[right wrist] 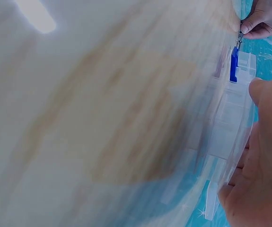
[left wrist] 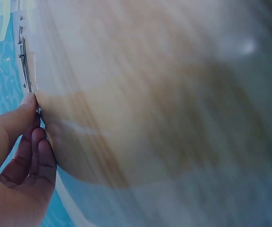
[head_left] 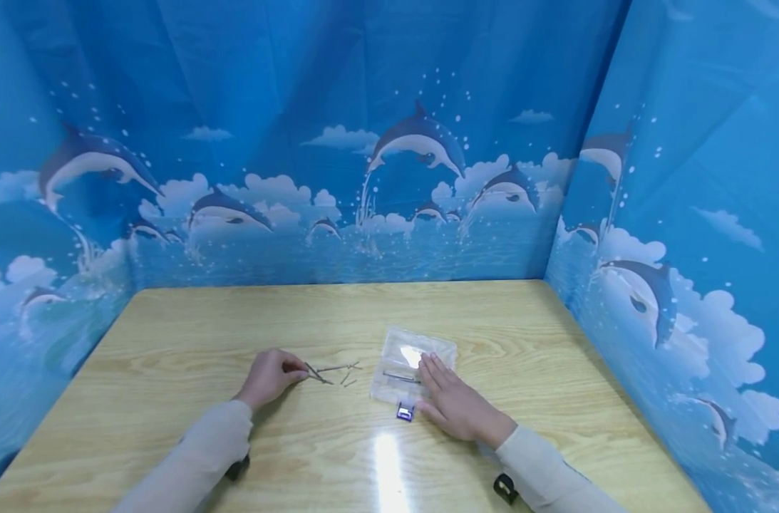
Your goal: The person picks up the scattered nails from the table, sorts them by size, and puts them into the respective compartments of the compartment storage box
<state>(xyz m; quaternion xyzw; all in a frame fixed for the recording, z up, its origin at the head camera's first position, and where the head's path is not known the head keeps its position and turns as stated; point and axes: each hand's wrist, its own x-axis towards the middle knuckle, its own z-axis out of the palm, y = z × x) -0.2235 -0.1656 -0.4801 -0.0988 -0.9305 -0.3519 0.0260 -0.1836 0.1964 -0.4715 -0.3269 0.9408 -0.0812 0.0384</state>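
My left hand [head_left: 270,377] pinches the near end of a thin dark metal rod [head_left: 318,374] between thumb and forefinger, low over the table. Another long thin rod [head_left: 338,368] crosses beside it, and a small metal piece [head_left: 349,383] lies a little to the right. In the left wrist view the rods [left wrist: 24,61] extend past the fingertips; their exact kind cannot be told. My right hand [head_left: 456,402] rests with fairly straight fingers on the right side of a clear plastic compartment box [head_left: 389,356]. Inside the box is a thin metal piece [head_left: 398,377], partly hidden by the fingers.
A blue-and-white latch [head_left: 405,411] sits at the box's near edge. The wood-grain table [head_left: 190,320] is bordered at the back and sides by a blue dolphin-print curtain [head_left: 286,142]. A bright light reflection [head_left: 389,470] shows on the tabletop in front.
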